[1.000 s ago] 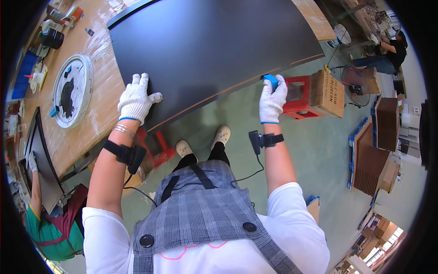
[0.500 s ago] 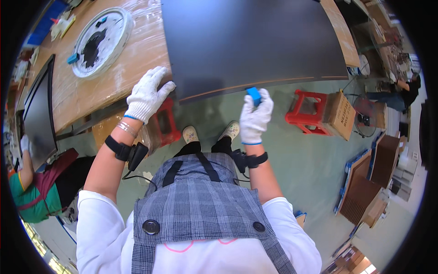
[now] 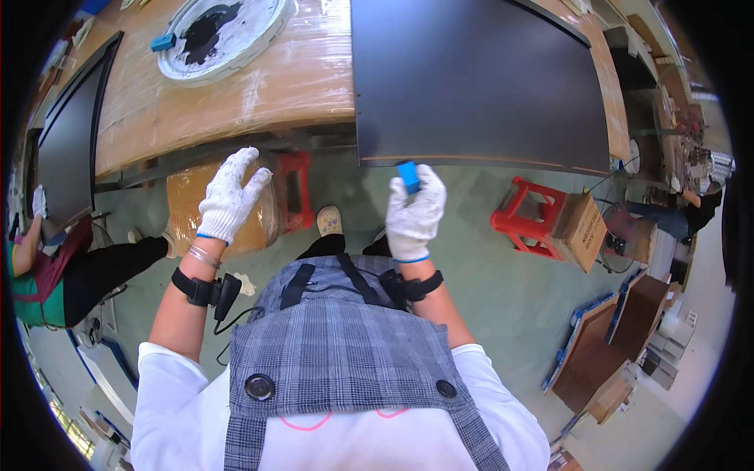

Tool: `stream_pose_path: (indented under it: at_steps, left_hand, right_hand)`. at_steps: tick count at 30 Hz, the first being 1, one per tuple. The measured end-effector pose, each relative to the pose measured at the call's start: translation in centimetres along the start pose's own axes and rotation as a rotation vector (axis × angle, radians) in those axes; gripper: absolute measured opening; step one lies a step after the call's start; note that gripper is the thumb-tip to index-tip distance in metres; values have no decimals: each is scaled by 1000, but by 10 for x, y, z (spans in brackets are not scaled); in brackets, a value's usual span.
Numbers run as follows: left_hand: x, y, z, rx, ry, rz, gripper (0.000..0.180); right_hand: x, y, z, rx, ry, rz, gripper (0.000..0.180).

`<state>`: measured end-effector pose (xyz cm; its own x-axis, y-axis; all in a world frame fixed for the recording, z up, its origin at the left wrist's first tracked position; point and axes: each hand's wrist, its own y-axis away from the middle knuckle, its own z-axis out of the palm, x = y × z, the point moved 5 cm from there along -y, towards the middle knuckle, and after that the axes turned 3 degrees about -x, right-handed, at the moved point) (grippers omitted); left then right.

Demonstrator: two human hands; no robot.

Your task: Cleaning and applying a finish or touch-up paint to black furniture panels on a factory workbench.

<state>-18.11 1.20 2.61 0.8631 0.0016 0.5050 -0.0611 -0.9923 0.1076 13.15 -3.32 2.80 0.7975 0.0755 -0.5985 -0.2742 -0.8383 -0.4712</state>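
Right now, two blue blocks can be seen: the held block [image 3: 408,177] is in the right hand [image 3: 415,212], and the other block [image 3: 163,42] sits on the edge of one round white tray [image 3: 250,30]. The right hand pinches its block between thumb and fingers, just by the near edge of the big dark panel [image 3: 479,86]; I cannot tell if the block touches it. The left hand [image 3: 232,196] has nothing in it, with its thumb held apart from its fingers, in front of a wrapped box [image 3: 188,206]. Two dark panels show, the second panel [image 3: 71,145] being over on the left, near a co-worker's gloved hand [image 3: 39,202]. Two red stools show: the left stool [image 3: 297,192] and the right stool [image 3: 526,224], which is next to a cardboard box [image 3: 581,230]. Both of the person's gloves are white, soft and knitted. The big panel is flat and smooth, with a thin brown line along its near edge. Shiny, crinkly clear film covers the brown table [image 3: 306,90]. A black smear [image 3: 206,35] with a bumpy outline lies in the tray.
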Motion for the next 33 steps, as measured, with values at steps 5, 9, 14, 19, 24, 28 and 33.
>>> stream_pose_path:
  at_steps: [5, 9, 14, 19, 24, 28, 33]
  left_hand:
    - [-12, 6, 4, -22, 24, -33, 46]
    - [-11, 7, 5, -33, 16, -40, 48]
    - [-14, 10, 4, -53, 53, -62, 48]
    - [-7, 4, 9, -98, 60, -66, 48]
    - [-5, 0, 13, -107, 66, -39, 48]
    - [-3, -4, 10, -104, 64, -50, 48]
    - [6, -7, 14, -136, 48, -44, 48]
  right_hand:
    - [-7, 5, 13, -15, 34, -20, 41]
    - [-37, 21, 40, -72, -54, -175, 45]
    - [-20, 10, 18, -21, 140, -168, 45]
    - [-33, 12, 24, -39, 92, -205, 46]
    - [-33, 18, 40, -80, 91, -272, 47]
    - [4, -1, 6, 20, 284, -162, 39]
    - [1, -2, 4, 17, 237, -160, 40]
